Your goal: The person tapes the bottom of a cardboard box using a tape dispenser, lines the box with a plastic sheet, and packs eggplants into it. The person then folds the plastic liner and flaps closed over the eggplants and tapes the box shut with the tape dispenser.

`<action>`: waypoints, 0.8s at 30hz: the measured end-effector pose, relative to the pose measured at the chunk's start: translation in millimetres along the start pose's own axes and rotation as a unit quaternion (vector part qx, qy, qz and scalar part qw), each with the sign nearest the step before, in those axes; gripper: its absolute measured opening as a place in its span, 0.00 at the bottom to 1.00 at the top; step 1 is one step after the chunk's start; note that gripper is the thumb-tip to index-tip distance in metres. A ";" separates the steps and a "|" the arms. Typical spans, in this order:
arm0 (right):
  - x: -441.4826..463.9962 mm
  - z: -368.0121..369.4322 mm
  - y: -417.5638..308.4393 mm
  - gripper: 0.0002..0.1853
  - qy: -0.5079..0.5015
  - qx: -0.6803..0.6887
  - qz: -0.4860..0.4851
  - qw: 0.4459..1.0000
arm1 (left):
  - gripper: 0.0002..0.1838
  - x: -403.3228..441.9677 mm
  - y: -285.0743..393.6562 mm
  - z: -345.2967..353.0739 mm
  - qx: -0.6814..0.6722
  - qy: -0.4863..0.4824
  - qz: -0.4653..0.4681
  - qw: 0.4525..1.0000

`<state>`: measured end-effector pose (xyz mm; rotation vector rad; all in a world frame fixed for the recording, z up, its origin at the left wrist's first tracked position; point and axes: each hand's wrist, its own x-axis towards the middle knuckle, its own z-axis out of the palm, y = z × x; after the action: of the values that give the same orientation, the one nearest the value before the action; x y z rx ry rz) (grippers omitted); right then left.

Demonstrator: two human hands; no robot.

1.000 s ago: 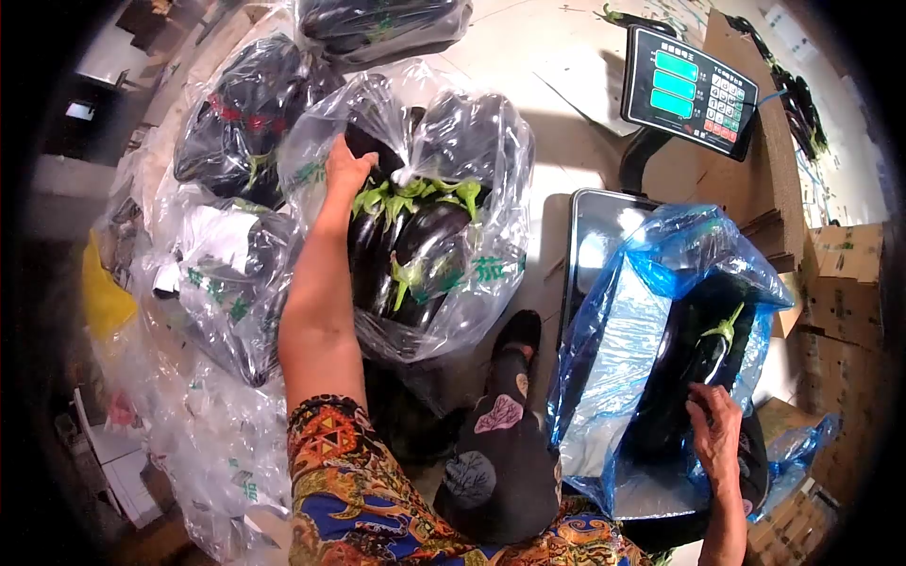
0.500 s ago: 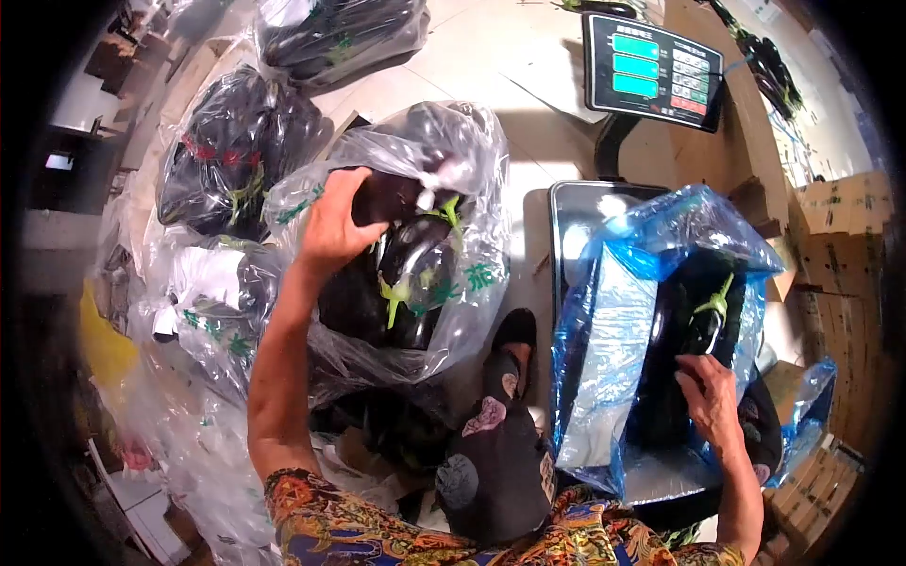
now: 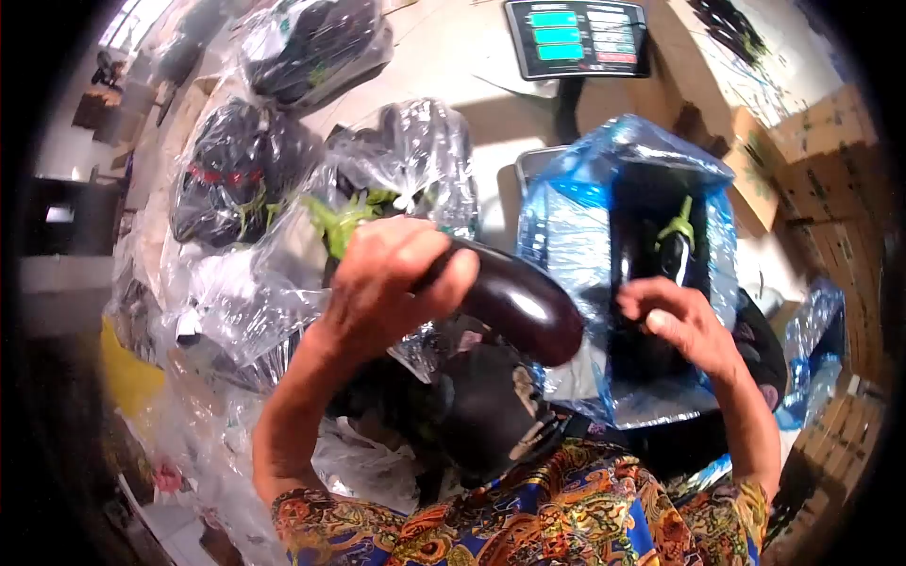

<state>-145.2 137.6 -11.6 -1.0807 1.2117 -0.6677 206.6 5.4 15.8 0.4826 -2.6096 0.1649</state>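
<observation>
My left hand (image 3: pixel 387 274) is closed around a large dark purple eggplant (image 3: pixel 525 307), its green stem end toward the upper left and its glossy round end toward the blue bag. The open clear plastic bag (image 3: pixel 444 141) of eggplants lies just beyond that hand. On the right, a blue plastic bag (image 3: pixel 576 241) lines a box-shaped opening with dark eggplants inside; one eggplant (image 3: pixel 676 255) shows its green stem. Over these eggplants hovers my right hand (image 3: pixel 675 316), fingers slightly bent and thumb apart, with nothing visible in it.
A scale display (image 3: pixel 578 40) with lit screens stands behind the blue bag. Several filled bags, including one with red print (image 3: pixel 236 174) and one at the back (image 3: pixel 316 52), lie on the left. Cardboard boxes (image 3: pixel 835 226) are stacked along the right.
My left hand has lifted an eggplant out of the clear bag and brought it right and nearer to me. My right hand stays over the blue bag. The view has shifted.
</observation>
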 end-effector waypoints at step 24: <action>-45.1 -10.2 46.7 0.53 0.062 -0.131 0.047 0.988 | 0.35 130.2 137.0 139.7 -0.602 -0.158 -0.399 0.674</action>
<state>-172.9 191.9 -36.1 -1.2045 1.4802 -0.5182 -11.3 65.1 -49.0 1.0533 -1.8651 -1.8941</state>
